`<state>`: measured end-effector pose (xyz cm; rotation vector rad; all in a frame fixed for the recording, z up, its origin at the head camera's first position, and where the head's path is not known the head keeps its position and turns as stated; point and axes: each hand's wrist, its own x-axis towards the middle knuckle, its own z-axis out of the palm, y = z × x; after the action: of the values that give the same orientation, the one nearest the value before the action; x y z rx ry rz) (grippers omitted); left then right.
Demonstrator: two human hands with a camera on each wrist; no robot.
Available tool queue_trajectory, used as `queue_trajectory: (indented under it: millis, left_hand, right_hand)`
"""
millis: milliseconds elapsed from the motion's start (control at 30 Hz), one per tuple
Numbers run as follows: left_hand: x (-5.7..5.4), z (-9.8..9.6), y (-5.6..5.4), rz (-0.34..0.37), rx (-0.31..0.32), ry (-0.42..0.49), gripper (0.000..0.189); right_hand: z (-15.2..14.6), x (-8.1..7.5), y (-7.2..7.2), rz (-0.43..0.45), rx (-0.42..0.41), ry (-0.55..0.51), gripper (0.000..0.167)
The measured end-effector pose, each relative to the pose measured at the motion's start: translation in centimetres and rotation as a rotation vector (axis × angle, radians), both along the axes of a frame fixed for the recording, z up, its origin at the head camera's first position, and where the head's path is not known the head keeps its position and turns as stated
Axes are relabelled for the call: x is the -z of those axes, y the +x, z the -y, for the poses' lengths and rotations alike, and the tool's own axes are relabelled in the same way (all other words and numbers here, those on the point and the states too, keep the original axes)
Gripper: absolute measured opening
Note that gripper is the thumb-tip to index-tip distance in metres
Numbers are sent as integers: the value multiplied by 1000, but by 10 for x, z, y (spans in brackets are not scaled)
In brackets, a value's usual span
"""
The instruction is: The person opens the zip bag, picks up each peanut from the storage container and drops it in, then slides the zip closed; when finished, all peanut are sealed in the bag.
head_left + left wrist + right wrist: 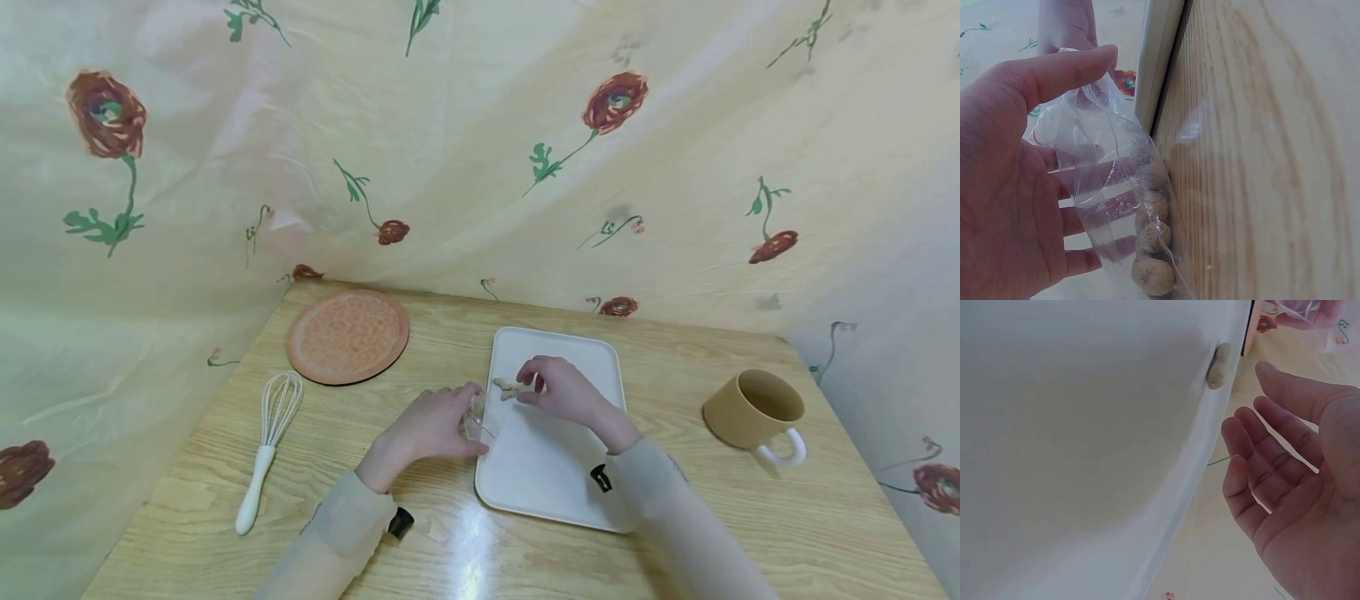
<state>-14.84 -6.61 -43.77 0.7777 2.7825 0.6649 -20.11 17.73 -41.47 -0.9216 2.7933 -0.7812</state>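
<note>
My left hand [431,425] holds a clear plastic bag [1107,187] at the left edge of a white tray [555,483]. Thumb on one side and fingers on the other, it has the bag between them. Several tan, rough-shelled peanuts [1152,275] lie along the bag's lower side, close to the wooden table. Over the tray is my right hand [562,392], its fingers loosely curved with nothing between them in the right wrist view. Just left of its fingertips, a few unshelled peanuts [507,388] lie on the tray; one peanut [1217,367] shows near the rim.
A white-handled whisk [262,450] lies at the left of the wooden table [427,550]. Behind it is a round orange-brown mat [348,336]. At the right stands a tan mug [738,412] with a white handle. Floral cloth [465,167] hangs around the table.
</note>
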Motion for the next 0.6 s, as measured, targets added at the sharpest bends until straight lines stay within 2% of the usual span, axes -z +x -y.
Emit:
queue_trajectory:
  millis: [200,433,600]
  left_hand:
    - [-1,0,1,7,-8,-2,80]
    - [-1,0,1,6,-8,-2,80]
    - [-3,0,2,17,-13,-5,80]
  right_hand:
    - [0,9,-7,53,23,34,17]
    - [4,19,-10,65,42,59,14]
    - [6,19,-11,69,61,81,13]
